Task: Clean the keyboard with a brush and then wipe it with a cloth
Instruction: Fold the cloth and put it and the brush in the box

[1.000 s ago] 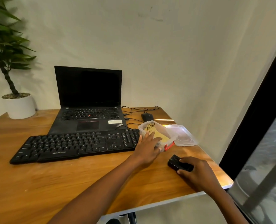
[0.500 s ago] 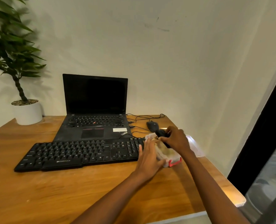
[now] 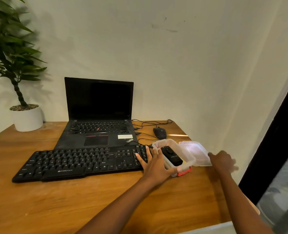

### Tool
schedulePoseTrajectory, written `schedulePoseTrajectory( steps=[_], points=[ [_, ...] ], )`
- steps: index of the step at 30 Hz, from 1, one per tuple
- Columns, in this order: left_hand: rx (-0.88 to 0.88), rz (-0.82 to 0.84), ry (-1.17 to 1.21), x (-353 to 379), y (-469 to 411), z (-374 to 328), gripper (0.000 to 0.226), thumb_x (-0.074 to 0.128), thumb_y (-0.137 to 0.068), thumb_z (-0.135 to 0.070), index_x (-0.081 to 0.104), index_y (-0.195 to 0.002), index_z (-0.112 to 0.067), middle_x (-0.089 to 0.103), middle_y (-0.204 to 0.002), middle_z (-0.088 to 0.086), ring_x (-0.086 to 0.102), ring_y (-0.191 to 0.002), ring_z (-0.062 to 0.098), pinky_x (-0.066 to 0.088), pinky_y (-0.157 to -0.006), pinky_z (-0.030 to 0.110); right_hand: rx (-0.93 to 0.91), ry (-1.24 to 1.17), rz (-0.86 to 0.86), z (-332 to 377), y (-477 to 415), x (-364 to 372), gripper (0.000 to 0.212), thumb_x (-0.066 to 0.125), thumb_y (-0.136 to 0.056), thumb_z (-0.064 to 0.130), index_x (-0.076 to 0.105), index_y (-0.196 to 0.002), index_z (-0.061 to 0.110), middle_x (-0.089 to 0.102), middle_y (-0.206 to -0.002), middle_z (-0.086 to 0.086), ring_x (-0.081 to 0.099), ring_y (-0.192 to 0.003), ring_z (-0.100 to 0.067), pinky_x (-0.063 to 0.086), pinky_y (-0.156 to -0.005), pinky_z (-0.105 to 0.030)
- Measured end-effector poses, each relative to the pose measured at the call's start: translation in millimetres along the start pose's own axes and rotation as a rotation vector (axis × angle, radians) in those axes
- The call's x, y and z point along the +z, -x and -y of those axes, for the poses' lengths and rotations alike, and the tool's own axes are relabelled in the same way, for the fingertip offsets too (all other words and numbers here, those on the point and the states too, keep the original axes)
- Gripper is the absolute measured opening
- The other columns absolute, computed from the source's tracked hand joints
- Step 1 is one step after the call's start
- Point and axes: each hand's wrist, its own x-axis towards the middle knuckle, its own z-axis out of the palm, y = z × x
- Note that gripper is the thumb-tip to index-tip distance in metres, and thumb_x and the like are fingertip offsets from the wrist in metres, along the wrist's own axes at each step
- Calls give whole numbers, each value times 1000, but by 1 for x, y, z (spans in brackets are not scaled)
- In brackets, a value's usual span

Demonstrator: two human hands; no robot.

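Note:
A black keyboard [image 3: 79,162] lies across the wooden desk [image 3: 72,200] in front of a laptop. At its right end stands a clear plastic box [image 3: 186,153] with a red clasp. A black brush case [image 3: 172,156] lies inside the box on something yellow. My left hand [image 3: 156,166] is spread against the box's left side, holding it. My right hand [image 3: 223,162] is blurred at the near right edge of the clear lid [image 3: 196,152], fingers apart and empty.
An open black laptop [image 3: 99,115] stands behind the keyboard. A black mouse [image 3: 159,133] and its cables lie behind the box. A potted plant [image 3: 26,117] stands at the back left. The desk's right edge is close to my right arm.
My right hand carried the black case from the desk into the box, let it go, and moved right to the lid. My left hand stayed against the box.

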Motion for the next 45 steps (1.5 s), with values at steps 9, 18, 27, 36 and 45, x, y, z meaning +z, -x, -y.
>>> schedulePoseTrajectory(
  steps=[9, 18, 27, 36, 45],
  points=[
    [63, 68, -21, -13, -5, 1, 98, 55, -79, -64, 9, -151, -16, 1, -158, 6, -27, -139, 27, -30, -96, 64, -140, -441, -30, 4, 1, -7, 19, 64, -83, 16, 59, -90, -1, 61, -90, -20, 58, -86, -37, 49, -79, -42],
    [177, 107, 12, -18, -10, 5, 90, 56, -82, -61, 14, -150, -19, 5, -158, 4, -24, -141, 26, -38, -81, 49, -828, 1, -157, 41, 95, -25, 19, 64, -84, 16, 57, -101, 11, 65, -89, -4, 61, -71, -19, 41, -57, -22],
    [177, 49, 57, -11, -6, 11, 104, 62, -77, -60, 1, -151, -18, 2, -158, 8, -23, -141, 21, -43, -83, 48, -858, -153, 287, 30, 110, -1, 41, 62, -84, 39, 58, -121, 20, 59, -126, 1, 55, -111, -13, 47, -97, -38],
    [185, 21, 49, -17, -4, 11, 79, 58, -84, -54, 19, -148, -28, 18, -156, 0, -12, -144, 22, -36, -90, 52, -853, -154, 345, 20, 111, -1, 53, 47, -76, 58, 60, -118, 28, 57, -128, 7, 50, -117, -11, 43, -101, -40],
    [326, -8, -206, -29, 1, -1, 90, 71, -73, -48, 23, -147, -32, 4, -158, 3, -10, -144, 23, -29, -100, 50, -570, -622, 184, 7, 106, -28, 24, 58, -87, 8, 59, -108, 20, 60, -112, 0, 58, -98, -17, 52, -79, -27]
  ],
)
